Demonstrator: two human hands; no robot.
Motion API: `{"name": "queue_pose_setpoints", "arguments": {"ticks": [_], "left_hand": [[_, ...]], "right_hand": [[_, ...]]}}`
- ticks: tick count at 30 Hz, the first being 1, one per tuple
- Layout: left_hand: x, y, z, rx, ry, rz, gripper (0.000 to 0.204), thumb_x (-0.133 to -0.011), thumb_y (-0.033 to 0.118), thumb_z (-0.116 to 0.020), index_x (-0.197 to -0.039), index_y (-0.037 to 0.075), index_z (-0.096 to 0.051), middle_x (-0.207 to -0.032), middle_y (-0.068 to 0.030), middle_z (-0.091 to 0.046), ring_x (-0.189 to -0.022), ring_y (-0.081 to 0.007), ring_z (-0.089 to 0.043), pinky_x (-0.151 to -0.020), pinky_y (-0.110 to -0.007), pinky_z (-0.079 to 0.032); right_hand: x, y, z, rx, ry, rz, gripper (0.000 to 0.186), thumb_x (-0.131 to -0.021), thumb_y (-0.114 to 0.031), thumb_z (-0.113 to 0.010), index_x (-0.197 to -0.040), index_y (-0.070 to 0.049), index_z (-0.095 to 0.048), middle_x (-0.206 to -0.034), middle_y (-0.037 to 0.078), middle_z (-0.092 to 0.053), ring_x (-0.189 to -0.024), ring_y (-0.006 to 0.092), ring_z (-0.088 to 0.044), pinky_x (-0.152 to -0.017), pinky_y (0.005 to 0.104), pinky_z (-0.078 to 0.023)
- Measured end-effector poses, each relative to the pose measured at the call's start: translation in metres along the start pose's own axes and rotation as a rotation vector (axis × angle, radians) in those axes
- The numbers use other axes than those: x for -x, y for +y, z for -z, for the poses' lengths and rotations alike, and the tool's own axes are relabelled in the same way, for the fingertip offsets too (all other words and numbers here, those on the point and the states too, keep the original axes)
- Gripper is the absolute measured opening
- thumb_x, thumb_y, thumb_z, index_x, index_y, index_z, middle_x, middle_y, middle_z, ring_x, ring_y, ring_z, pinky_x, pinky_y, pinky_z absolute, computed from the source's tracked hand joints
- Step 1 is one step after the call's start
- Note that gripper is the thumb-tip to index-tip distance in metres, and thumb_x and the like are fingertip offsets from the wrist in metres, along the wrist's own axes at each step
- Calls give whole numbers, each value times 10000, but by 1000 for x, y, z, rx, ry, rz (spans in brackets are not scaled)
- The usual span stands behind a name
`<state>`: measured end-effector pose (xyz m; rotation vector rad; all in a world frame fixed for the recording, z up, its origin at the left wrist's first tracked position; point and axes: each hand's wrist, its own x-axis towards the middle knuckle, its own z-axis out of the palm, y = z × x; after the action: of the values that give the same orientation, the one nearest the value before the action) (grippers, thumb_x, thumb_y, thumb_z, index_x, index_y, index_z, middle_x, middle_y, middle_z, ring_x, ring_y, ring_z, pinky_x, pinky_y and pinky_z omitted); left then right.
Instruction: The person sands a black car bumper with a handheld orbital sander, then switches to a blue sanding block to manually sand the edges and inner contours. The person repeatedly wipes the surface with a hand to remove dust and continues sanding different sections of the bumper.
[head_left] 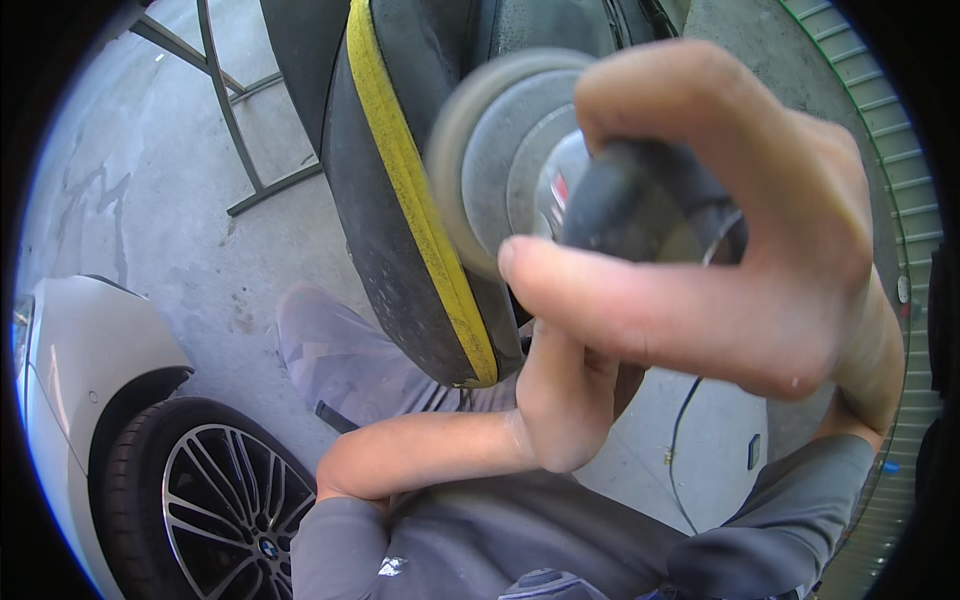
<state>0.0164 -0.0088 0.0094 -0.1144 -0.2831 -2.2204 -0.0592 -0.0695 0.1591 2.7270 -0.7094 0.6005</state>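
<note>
A power polisher [640,195] with a black head is held up close in front of me. Its round grey-white pad [480,150] is blurred at the rim. My right hand [760,230] curls around the head, thumb and forefinger hooked over it from the right. Lower down, my left hand [572,400] is closed around the tool's body, its fingers partly hidden behind my right hand. Behind the pad stands a dark, curved panel [400,260] with a yellow stripe [415,210] along it. Whether the pad touches the panel, I cannot tell.
A white car [95,340] with a black multi-spoke wheel [225,510] stands at the lower left. A dark metal stand [240,170] is on the concrete floor at the upper left. A thin black cord [675,440] hangs below my hands. A ribbed shutter [895,150] runs along the right.
</note>
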Motion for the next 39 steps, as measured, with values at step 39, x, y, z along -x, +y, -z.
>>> {"name": "queue_pose_setpoints", "arguments": {"ticks": [39], "left_hand": [[5,-6,4,3,77,1,652,-1079,649,-205,-1159,110,-564,-978,13,-540,-875,-109,-467,-823,-286,-404]], "right_hand": [[-6,6,-1,-9,-42,53,435,-533,-329,-898,-901,-134,-770,-963,168,-579,-656,202,-622,-531,237,-503]]}}
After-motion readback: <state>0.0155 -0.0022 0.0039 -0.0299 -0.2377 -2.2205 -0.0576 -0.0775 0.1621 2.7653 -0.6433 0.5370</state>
